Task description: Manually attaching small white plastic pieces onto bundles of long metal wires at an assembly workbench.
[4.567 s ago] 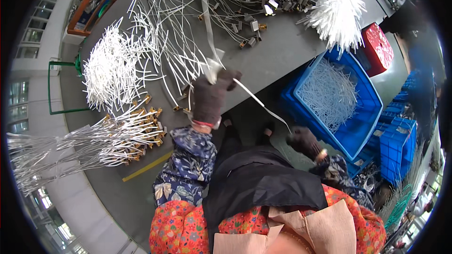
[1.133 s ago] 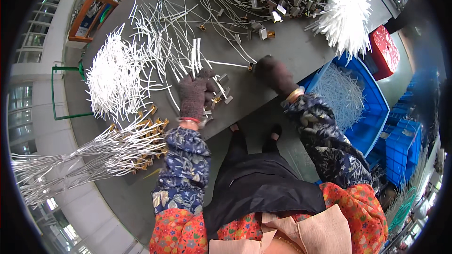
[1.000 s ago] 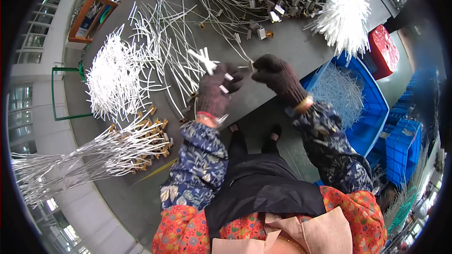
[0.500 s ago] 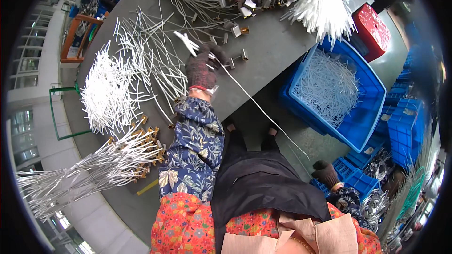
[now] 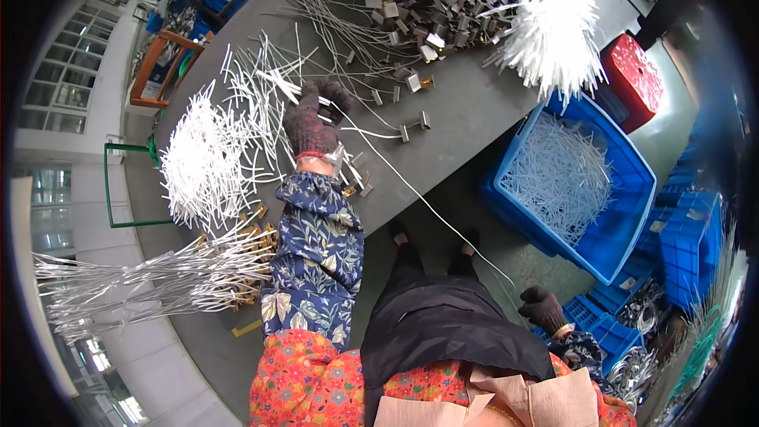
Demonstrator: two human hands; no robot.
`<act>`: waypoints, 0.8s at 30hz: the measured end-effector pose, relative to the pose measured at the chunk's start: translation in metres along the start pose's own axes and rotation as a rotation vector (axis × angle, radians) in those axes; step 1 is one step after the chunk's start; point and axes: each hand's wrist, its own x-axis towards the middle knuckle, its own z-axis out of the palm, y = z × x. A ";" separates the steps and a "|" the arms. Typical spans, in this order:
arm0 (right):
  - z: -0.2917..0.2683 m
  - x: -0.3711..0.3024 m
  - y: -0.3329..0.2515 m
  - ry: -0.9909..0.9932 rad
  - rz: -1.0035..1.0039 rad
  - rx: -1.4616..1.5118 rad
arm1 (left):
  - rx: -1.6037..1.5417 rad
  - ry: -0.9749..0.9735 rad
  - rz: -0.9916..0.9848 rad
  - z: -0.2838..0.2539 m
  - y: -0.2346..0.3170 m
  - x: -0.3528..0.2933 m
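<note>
Now, left hand (image 5: 315, 122) grip clenched on white wire (image 5: 427, 205), right hand (image 5: 542, 308) grip clenched on far end.

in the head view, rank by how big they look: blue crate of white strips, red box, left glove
1. blue crate
2. red box
3. left glove, close in apparent size to the red box, so that order is unsure.

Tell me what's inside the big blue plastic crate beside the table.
The big blue plastic crate holds a loose heap of thin white cable pieces. The heap hides most of the crate's floor and anything beneath.
</note>
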 end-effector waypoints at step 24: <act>-0.005 0.024 -0.010 0.123 -0.006 -0.019 | 0.183 -0.130 -0.145 -0.009 -0.008 -0.049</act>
